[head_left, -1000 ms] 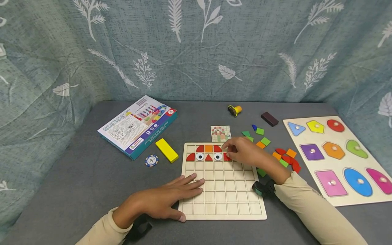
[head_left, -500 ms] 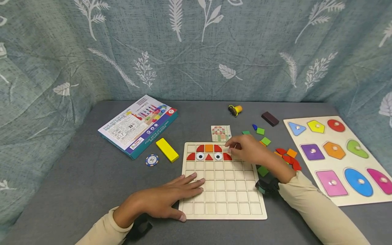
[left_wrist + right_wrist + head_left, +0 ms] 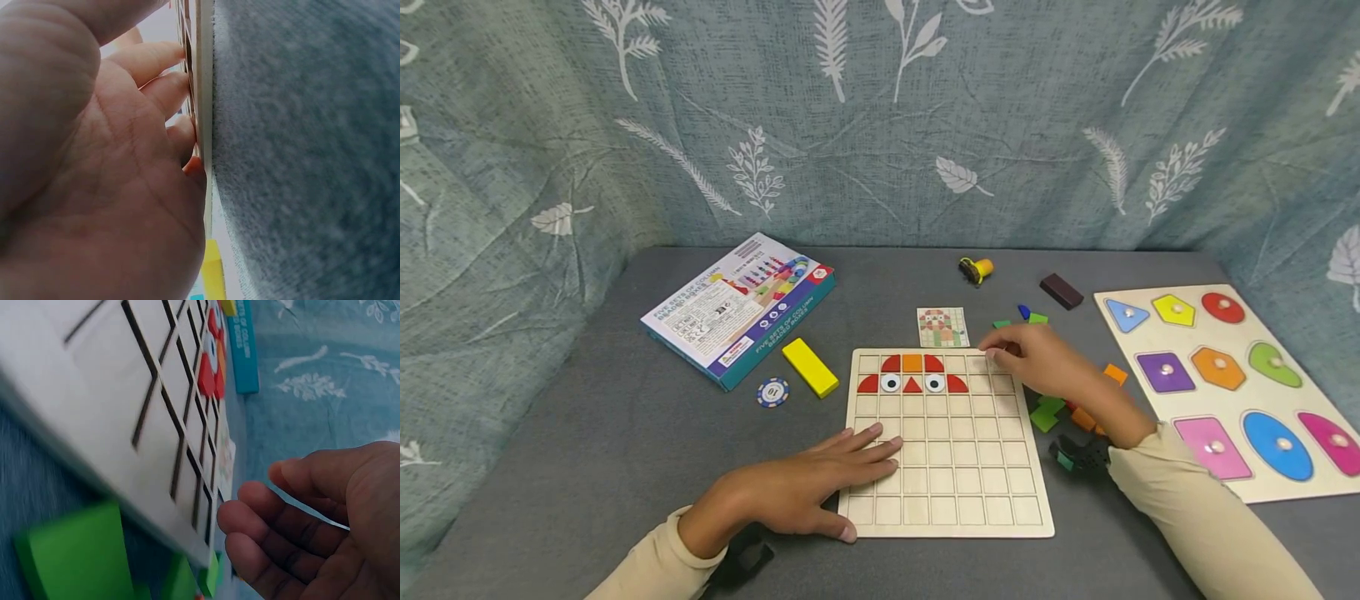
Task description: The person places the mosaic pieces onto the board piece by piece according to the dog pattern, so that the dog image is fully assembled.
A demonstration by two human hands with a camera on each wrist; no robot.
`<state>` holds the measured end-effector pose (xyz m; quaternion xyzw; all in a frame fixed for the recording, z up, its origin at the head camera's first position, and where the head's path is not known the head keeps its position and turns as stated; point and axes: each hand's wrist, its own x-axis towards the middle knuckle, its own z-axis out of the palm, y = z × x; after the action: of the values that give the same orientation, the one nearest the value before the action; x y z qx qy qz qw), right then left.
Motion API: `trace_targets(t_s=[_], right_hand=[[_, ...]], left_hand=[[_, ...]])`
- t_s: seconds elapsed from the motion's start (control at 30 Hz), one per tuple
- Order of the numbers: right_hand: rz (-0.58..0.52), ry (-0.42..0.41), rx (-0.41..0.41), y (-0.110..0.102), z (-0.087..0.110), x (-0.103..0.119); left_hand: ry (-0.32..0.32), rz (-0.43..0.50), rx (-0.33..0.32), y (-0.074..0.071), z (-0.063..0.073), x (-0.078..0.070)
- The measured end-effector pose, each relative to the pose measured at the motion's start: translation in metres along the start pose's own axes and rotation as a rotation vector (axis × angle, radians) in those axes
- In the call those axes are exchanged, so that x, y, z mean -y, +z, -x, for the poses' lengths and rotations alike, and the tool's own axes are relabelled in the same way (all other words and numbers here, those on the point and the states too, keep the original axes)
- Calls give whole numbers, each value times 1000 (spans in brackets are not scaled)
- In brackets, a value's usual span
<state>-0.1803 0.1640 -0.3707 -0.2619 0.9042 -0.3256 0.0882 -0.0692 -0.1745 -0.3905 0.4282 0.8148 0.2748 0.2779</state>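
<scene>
A wooden grid board (image 3: 958,479) lies on the grey table. Near its top sit red pieces, an orange square (image 3: 912,363) and two eye tiles (image 3: 890,383), arranged like a face. My left hand (image 3: 805,487) rests with spread fingers on the board's left side, thumb at the lower left corner. Over the board's top right corner is my right hand (image 3: 1045,360), fingers loosely bent; the right wrist view shows nothing in them. Just beyond the board lies a small pattern card (image 3: 942,327). Loose green pieces (image 3: 1045,417) lie right of the board, others partly hidden under my right hand.
On the right is a shape puzzle board (image 3: 1213,396) with knobbed pieces. A boxed game (image 3: 737,308), a yellow block (image 3: 809,367) and a poker chip (image 3: 772,392) lie on the left. At the back are a dark brown block (image 3: 1061,291) and a small yellow-and-black object (image 3: 976,270).
My right hand has drawn away from the red quarter piece at the row's right end, moving right to the board's top right corner. The left hand has stayed in place.
</scene>
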Motion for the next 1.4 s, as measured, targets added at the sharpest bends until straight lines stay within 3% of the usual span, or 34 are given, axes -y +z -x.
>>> trace_targets(t_s=[0.37, 0.6, 0.77, 1.13, 1.4], right_hand=[[-3, 53, -49, -24, 17, -19], [23, 73, -133, -33, 20, -33], [59, 102, -178, -36, 22, -41], [92, 192, -130, -38, 21, -48], [113, 206, -95, -38, 21, -54]], left_hand=[[-3, 4, 2, 0, 1, -2], [27, -11, -5, 0, 1, -2], [15, -4, -2, 0, 1, -2], [4, -5, -5, 0, 1, -2], [10, 0, -6, 0, 1, -2]])
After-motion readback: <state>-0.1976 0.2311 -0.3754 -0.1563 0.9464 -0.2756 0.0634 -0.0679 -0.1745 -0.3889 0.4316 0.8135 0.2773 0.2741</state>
